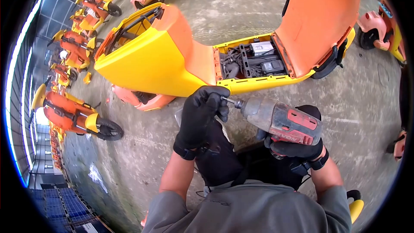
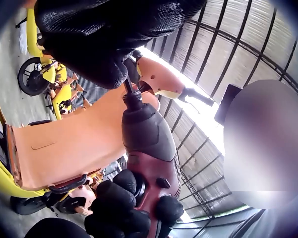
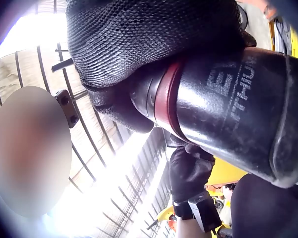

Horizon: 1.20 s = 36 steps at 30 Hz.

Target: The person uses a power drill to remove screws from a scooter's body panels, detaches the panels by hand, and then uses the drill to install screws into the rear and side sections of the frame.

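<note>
While mesh-gloved right hand [image 1: 298, 150] grips, rounded driver [image 1: 280, 120] scuffed.

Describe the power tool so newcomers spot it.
Find the big scooter body with the open compartment. Below it in the head view, the right hand grips the power tool. Scuffed grey and red, it stands out from the black gloves.

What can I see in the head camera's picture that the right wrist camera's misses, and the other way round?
Only the head view: a slim silver metal bit at the nose of the red, grey and black power drill, and a crumpled whitish sheet.

Only the right wrist view: pale lettering, partly reading "THIUM", and a large blurred oval.

Both: that drill, held by the black-gloved right grip; the black-gloved left grip; and smooth yellow bodywork.
</note>
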{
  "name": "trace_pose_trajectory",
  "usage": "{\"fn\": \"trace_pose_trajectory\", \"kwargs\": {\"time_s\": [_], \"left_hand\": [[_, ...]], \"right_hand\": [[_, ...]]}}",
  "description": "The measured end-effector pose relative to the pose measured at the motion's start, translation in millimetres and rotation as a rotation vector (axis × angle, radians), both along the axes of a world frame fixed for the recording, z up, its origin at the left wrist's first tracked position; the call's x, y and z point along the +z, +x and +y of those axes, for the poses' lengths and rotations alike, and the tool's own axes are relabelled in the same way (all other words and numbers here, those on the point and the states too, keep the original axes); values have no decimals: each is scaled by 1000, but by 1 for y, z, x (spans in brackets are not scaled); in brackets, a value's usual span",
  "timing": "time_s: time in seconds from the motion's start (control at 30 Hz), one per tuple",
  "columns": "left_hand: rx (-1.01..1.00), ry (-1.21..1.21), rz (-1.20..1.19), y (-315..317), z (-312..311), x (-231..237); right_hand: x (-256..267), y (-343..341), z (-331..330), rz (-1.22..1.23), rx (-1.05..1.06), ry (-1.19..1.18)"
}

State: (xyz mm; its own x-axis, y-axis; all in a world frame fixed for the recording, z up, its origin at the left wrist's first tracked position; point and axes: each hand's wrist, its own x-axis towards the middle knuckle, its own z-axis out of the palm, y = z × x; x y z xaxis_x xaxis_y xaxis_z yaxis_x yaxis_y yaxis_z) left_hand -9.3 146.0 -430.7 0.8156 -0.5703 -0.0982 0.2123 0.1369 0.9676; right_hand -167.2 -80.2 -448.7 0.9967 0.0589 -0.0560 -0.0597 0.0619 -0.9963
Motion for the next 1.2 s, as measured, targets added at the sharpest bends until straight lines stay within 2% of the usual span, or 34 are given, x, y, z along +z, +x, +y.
{"fn": "trace_pose_trajectory", "kwargs": {"time_s": [0.13,0.2,0.23,0.3,0.33,0.4,0.43,0.5,0.53,0.6,0.7,0.93,1.0,1.03,1.07,1.13,1.17,1.2], "left_hand": [[-19,22,-17,1,-5,2],[-29,21,-22,2,-6,2],[-40,48,-29,2,-7,3],[-52,76,-35,2,-7,5],[-72,99,-19,3,-8,5],[-93,126,-2,3,-10,7],[-97,142,22,2,-11,8],[-103,159,46,1,-14,9],[-110,174,62,0,-15,8],[-121,190,79,-2,-19,7],[-128,199,94,-5,-25,8],[-160,258,91,-10,-46,7],[-179,268,85,-12,-54,8],[-159,260,77,-13,-59,11],[-141,253,71,-15,-65,13],[-141,257,39,-15,-79,19],[-123,256,6,-14,-85,21],[-137,258,1,-12,-89,22]], "right_hand": [[-10,-4,-3,-69,-46,-36],[-10,-10,-7,104,1,-249],[-12,-8,-11,106,-1,-248],[-19,-3,-20,-398,11,-522],[-30,-9,-24,-397,10,-520],[-46,-20,-27,91,35,-19],[-45,-21,-30,93,34,-16],[-22,-10,-34,-348,118,-483],[-13,-6,-36,-346,115,-481],[1,1,-38,-488,82,-628],[10,6,-44,-612,89,-665],[-17,-7,-66,-515,141,-531],[-35,-22,-68,-320,92,-328],[-39,-28,-70,-218,79,-146],[-38,-36,-69,-214,64,-143],[-31,-50,-68,254,-134,277],[-52,-51,-78,82,-84,73],[-58,-52,-84,78,-97,75]]}}
